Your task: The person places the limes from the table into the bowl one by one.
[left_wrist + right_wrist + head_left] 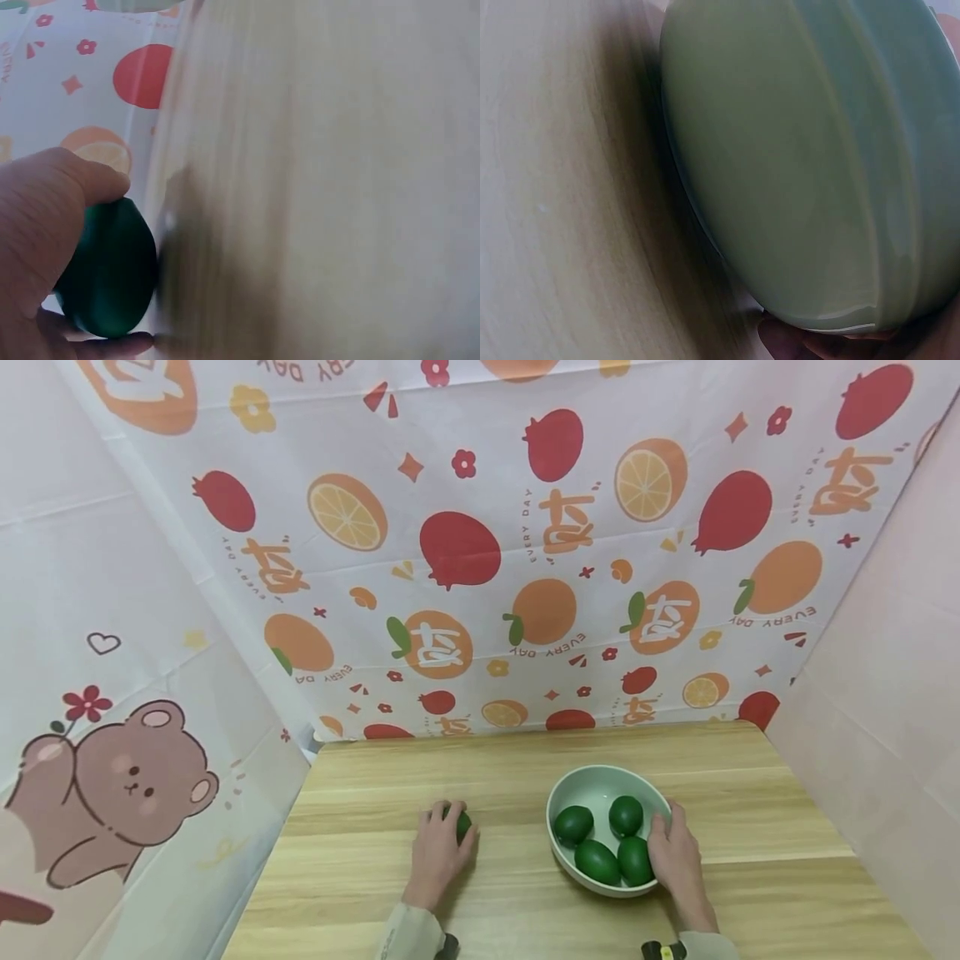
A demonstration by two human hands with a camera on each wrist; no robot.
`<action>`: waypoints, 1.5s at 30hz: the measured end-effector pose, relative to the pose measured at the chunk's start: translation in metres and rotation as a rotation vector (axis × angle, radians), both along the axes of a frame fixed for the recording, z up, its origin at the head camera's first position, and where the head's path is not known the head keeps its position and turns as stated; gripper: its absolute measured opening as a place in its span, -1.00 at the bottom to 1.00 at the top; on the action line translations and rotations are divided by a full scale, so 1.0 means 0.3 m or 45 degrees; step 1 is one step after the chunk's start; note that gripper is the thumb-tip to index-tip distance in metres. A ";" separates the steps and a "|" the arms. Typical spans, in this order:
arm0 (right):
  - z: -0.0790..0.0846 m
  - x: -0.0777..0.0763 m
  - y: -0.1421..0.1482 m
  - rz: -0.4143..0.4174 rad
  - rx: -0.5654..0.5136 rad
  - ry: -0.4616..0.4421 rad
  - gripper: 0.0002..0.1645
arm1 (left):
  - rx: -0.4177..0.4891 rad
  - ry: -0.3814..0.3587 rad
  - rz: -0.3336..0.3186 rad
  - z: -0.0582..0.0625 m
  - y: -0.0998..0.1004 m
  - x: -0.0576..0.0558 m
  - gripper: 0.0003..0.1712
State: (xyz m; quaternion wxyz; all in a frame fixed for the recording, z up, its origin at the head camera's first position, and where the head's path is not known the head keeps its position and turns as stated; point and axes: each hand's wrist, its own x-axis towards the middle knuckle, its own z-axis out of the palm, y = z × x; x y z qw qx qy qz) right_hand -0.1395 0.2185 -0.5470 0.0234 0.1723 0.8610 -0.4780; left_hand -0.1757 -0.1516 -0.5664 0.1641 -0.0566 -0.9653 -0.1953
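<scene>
On the wooden table, my left hand (438,852) holds a dark green egg-shaped object (112,270), its thumb at one end and fingers at the other. From above, the hand covers most of that object. To the right stands a pale green bowl (592,781), upright, with several similar dark green egg-shaped objects (597,862) inside. My right hand (677,856) grips the bowl's right side, thumb over the rim and fingers along the outside. In the right wrist view the bowl's outer wall (772,165) fills much of the picture, with fingertips (784,341) under its lower edge.
The light wooden table (510,777) reaches back to a fruit-printed cloth (510,610). A cloth with a bear print (142,777) hangs at the left, and a plain pale wall (885,693) stands at the right. Bare tabletop lies between the left hand and the bowl.
</scene>
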 end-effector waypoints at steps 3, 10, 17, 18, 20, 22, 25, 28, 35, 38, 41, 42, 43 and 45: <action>0.004 0.000 -0.002 -0.009 0.007 0.000 -0.23 | -0.014 -0.012 -0.005 -0.011 -0.001 0.002 -0.57; 0.008 -0.003 0.000 -0.017 0.033 0.009 -0.22 | -0.033 -0.039 -0.014 -0.008 0.004 -0.001 -0.60; 0.006 -0.006 0.002 -0.023 0.016 0.006 -0.23 | -0.035 -0.049 -0.021 -0.014 0.005 -0.005 -0.53; 0.006 -0.005 0.002 -0.022 0.018 0.002 -0.23 | -0.040 -0.050 -0.020 -0.017 0.004 -0.004 -0.51; 0.005 -0.003 0.001 -0.021 0.020 -0.002 -0.23 | -0.050 -0.050 -0.020 -0.021 0.001 0.001 -0.49; 0.005 -0.001 0.001 -0.021 0.021 -0.004 -0.23 | -0.057 -0.055 -0.020 -0.022 -0.001 0.006 -0.49; 0.004 0.000 0.000 -0.019 0.020 -0.005 -0.23 | -0.069 -0.069 -0.018 -0.018 -0.001 0.012 -0.49; 0.002 -0.002 0.000 -0.019 0.020 0.005 -0.23 | -0.055 -0.108 -0.015 -0.010 0.001 0.017 -0.46; -0.001 -0.002 0.002 -0.021 0.016 -0.004 -0.22 | -0.061 -0.178 -0.028 0.022 0.005 0.032 -0.44; -0.004 -0.004 0.001 -0.017 0.008 -0.005 -0.21 | -0.083 -0.145 -0.027 0.033 0.001 0.035 -0.49; -0.006 -0.004 0.000 -0.018 0.009 0.001 -0.22 | -0.079 -0.127 -0.046 0.043 -0.003 0.040 -0.48; -0.006 -0.002 0.000 -0.019 0.010 0.004 -0.22 | -0.071 -0.121 -0.052 0.046 -0.004 0.041 -0.47; -0.005 -0.002 0.000 -0.020 0.012 0.005 -0.22 | -0.064 -0.112 -0.057 0.049 -0.005 0.041 -0.46; -0.003 -0.003 0.002 -0.020 0.017 0.008 -0.23 | -0.054 -0.094 -0.064 0.053 -0.005 0.038 -0.44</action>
